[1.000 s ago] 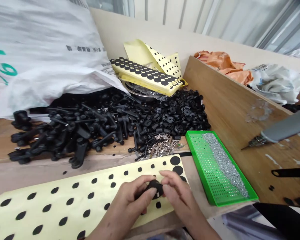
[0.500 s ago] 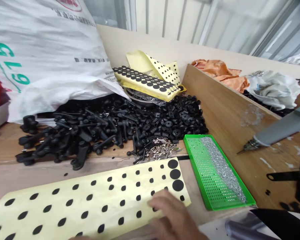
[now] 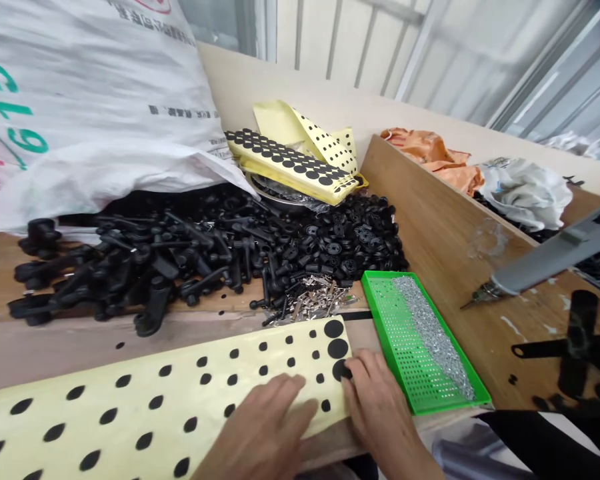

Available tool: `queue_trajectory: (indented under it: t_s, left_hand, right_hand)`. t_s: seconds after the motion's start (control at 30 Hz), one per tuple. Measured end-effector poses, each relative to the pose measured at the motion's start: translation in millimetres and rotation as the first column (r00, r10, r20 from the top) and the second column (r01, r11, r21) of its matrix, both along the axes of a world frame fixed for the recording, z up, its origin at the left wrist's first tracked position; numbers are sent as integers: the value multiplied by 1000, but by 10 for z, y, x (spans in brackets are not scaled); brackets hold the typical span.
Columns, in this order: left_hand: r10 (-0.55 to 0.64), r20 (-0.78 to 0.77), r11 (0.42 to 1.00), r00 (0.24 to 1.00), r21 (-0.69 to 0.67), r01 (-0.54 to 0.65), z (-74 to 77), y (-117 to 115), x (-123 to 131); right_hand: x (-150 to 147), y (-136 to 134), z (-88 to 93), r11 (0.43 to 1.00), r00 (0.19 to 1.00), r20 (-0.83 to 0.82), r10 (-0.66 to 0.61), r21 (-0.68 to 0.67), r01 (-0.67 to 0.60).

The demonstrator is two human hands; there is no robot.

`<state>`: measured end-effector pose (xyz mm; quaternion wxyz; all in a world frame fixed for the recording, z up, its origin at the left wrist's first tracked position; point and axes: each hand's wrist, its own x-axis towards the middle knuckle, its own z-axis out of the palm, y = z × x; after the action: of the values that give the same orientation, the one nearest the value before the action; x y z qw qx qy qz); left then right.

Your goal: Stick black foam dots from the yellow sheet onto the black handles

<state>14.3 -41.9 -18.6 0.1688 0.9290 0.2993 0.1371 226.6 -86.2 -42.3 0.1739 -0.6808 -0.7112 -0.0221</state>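
Note:
A pale yellow sheet (image 3: 145, 363) with rows of small black dots lies along the front of the bench. Near its right end sit three larger black round stickers (image 3: 337, 349) in a column. My left hand (image 3: 263, 427) rests on the sheet with its fingers stretched and slightly apart, holding nothing. At the sheet's right edge, my right hand (image 3: 380, 407) has its fingers bent together with the tips on the rim of the lowest large sticker (image 3: 341, 370). The thumb side of this grip is partly hidden.
Behind the sheet lie piles of black plastic handles (image 3: 155, 267), round black caps (image 3: 350, 233) and small metal clips (image 3: 320, 297). A green tray (image 3: 397, 353) of small metal parts stands right, beside a wooden divider (image 3: 420, 220). A grey electric screwdriver (image 3: 535, 260) hangs further right.
My right hand has moved right, from above the sheet to the lowest large sticker at its edge. My left hand has come up from the bottom edge onto the sheet. The view has shifted slightly.

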Motion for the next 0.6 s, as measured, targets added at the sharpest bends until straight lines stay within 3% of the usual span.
queue_trajectory:
  t_s: [0.03, 0.17, 0.3, 0.47, 0.6]
  left_hand:
    - [-59, -75, 998, 995, 0, 59, -1, 55, 167]
    - [-63, -228, 994, 972, 68, 81, -32, 205, 599]
    - [-71, -259, 990, 963, 100, 100, -53, 218, 606]
    - [-76, -271, 987, 960, 115, 111, -75, 219, 586]
    - [-73, -277, 987, 958, 118, 109, -98, 213, 603]
  right_hand:
    - [-8, -4, 10, 1000, 1000, -15, 11, -4, -11]
    - [-21, -20, -15, 999, 998, -55, 14, 44, -12]
    - [-2, -17, -23, 1000, 993, -117, 11, 11, -10]
    - [52, -13, 98, 996, 968, -249, 38, -72, -58]
    - [67, 4, 82, 999, 980, -200, 22, -39, -31]
